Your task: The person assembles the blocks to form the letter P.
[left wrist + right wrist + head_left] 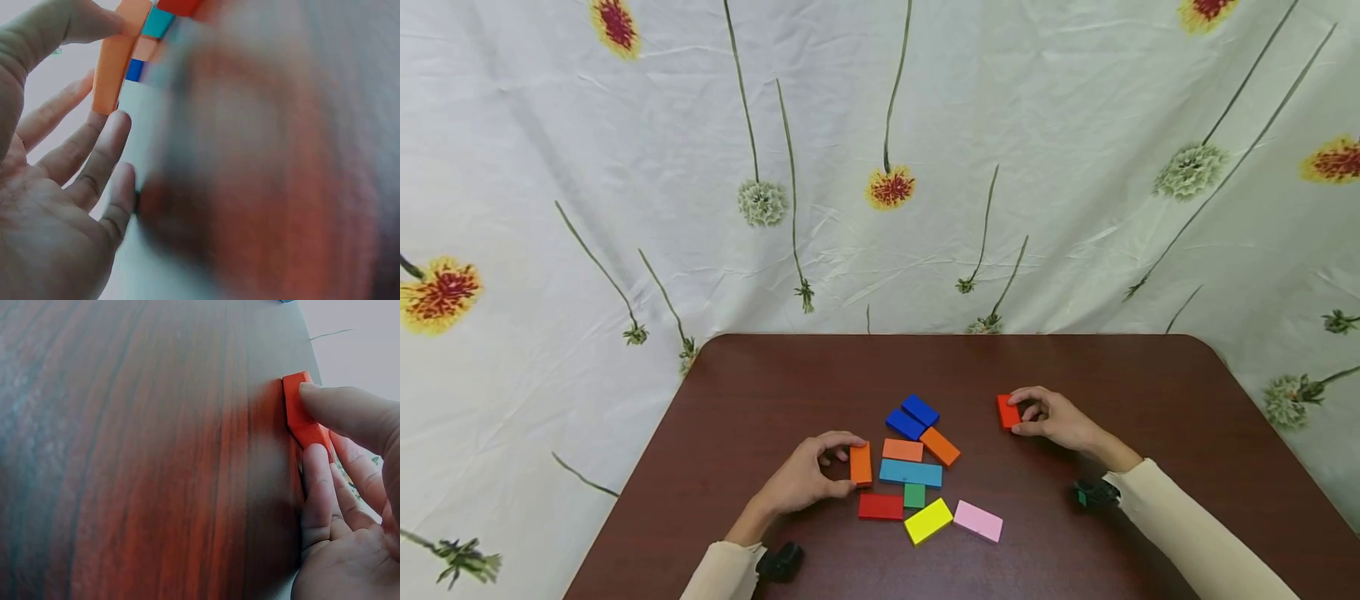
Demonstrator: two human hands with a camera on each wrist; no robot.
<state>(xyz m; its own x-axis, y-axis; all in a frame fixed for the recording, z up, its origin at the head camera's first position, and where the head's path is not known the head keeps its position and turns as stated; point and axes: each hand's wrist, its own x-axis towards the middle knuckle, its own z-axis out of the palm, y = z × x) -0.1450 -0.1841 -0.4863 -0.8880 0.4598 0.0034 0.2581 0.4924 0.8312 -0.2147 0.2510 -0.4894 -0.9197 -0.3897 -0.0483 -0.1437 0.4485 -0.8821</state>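
Note:
My left hand (805,473) pinches an orange block (861,464) between thumb and fingers, at the left side of a cluster of coloured blocks. The left wrist view shows the thumb at one end of this orange block (116,65) and fingertips at the other. Farther right, apart from the cluster, my right hand (1060,421) holds a red block (1008,412) by its ends. In the right wrist view the thumb presses on that red block (299,403), low over the tabletop; whether it touches the wood I cannot tell.
Between the hands lie two dark blue blocks (906,424), two more orange ones (940,446), a long light-blue block (911,473), a small green one (914,496), a red one (881,507), a yellow one (928,522) and a pink one (978,521). A flowered cloth (835,167) hangs behind the brown table (760,375).

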